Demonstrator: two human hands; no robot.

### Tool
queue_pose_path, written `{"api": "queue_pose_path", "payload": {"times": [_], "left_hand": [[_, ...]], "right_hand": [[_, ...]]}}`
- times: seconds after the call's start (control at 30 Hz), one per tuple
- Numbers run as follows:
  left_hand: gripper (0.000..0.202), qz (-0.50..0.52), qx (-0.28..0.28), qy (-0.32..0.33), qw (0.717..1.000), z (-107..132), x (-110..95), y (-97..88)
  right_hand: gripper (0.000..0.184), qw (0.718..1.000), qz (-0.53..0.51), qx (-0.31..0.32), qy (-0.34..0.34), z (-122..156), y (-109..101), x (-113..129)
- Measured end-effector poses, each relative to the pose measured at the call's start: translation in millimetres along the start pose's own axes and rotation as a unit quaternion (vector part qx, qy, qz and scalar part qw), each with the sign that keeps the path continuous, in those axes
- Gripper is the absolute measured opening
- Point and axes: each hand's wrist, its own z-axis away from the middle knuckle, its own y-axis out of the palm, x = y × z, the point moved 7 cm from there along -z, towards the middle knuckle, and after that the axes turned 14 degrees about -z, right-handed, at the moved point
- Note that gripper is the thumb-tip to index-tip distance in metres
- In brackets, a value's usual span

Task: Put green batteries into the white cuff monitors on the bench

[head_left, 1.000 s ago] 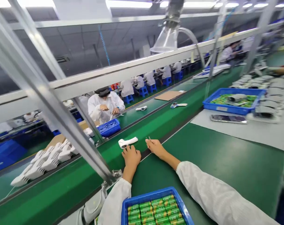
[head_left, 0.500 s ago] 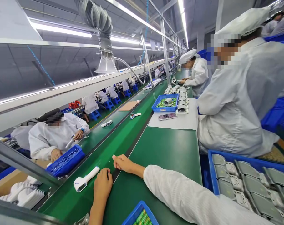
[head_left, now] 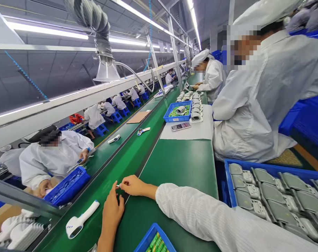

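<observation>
**Figure.** Left hand (head_left: 111,210) raised on edge, fingers (head_left: 113,192) extended and released, tips just beside 1 small pale pin (head_left: 118,186). Right hand (head_left: 132,185) palm-down, forearm across the green table (head_left: 180,168), fingers (head_left: 126,182) clenched on the pin. 1 white infrared thermometer (head_left: 78,220) lies on the conveyor belt (head_left: 101,185), near the left hand; 1 blue tray (head_left: 148,236) sits below both hands.

White infrared thermometer (head_left: 80,220) lying on a green conveyor belt (head_left: 96,189).
Its handle angled away, up-belt; a tiny pale part (head_left: 117,186) was pinched nearby.
</observation>
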Motion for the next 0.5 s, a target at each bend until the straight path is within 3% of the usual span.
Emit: {"api": "queue_pose_path", "payload": {"times": [0.23, 0.37, 0.43, 0.5], "left_hand": [[0.058, -0.012, -0.018, 0.007, 1.000, -11.4, 9.9, 6.7], [0.050, -0.031, -0.008, -0.033, 0.999, -11.1, -25.5, -19.1], [0.044, -0.045, 0.052, -0.036, 0.997, 6.6, -54.0, -39.2], [0.038, -0.043, 0.065, -0.073, 0.994, 28.2, -74.3, -67.8]], "right_hand": [[0.015, 0.999, 0.027, 0.018, -0.010, -3.0, -0.3, 3.9], [0.012, 0.988, 0.152, 0.014, -0.012, 11.6, -7.7, 29.1], [0.020, 0.975, 0.219, 0.030, -0.024, 30.7, 3.5, 49.9], [0.038, 0.965, 0.242, 0.088, -0.044, 52.8, 24.4, 69.9]]}}
